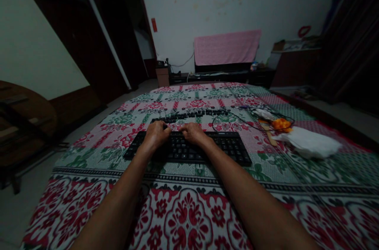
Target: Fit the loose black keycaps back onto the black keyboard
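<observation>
A black keyboard (189, 152) lies flat on a patterned red, green and white cloth (188, 218). Over its upper left part is my left hand (156, 133), fingers bent inward and closed, with something small and dark at the fingertips that I cannot make out. My right hand (194, 133) rests at the keyboard's upper edge, near the middle. Its fingers are curled together, their tips pointing left; whatever they may hold is hidden. Just behind the keyboard runs an uneven row of small black keycaps (192, 114), partly covered by my left hand.
A black cable (233, 115) loops behind the keyboard to the right. Further right are a crumpled white plastic bag (310, 142), an orange item (281, 124) and a flat light-brown strip (271, 138). A pink cloth (226, 47) hangs by the far wall.
</observation>
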`<control>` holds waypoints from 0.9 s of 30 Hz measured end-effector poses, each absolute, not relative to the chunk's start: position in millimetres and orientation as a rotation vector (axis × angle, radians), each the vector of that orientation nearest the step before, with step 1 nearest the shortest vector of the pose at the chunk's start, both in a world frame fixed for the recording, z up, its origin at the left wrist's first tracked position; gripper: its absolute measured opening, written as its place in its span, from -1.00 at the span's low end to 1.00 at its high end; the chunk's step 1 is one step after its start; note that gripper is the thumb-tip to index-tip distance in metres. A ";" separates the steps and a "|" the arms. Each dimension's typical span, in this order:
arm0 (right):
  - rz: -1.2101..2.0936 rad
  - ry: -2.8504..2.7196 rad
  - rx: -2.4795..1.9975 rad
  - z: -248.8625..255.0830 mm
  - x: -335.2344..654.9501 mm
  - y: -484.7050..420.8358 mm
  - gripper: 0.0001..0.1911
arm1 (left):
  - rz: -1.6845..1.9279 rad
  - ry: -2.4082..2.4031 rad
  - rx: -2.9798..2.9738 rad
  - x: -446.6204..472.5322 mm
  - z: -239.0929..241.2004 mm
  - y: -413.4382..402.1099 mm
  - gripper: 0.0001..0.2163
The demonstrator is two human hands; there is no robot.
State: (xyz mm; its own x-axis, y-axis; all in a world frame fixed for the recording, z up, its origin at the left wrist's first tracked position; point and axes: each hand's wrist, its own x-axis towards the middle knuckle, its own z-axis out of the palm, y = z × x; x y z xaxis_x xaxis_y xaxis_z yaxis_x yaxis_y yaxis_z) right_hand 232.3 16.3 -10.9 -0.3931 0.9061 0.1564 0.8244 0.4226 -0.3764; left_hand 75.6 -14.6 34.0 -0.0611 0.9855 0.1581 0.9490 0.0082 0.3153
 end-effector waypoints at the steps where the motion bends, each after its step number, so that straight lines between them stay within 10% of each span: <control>1: 0.337 -2.346 -1.488 -11.1 232.3 16.2 -0.62 | 0.510 2.162 2.087 76.1 34.3 -13.7 -0.71; 27: 0.521 -2.242 -1.086 -9.0 231.0 18.4 -0.66 | 1.005 1.826 1.623 65.4 42.1 -10.2 -0.81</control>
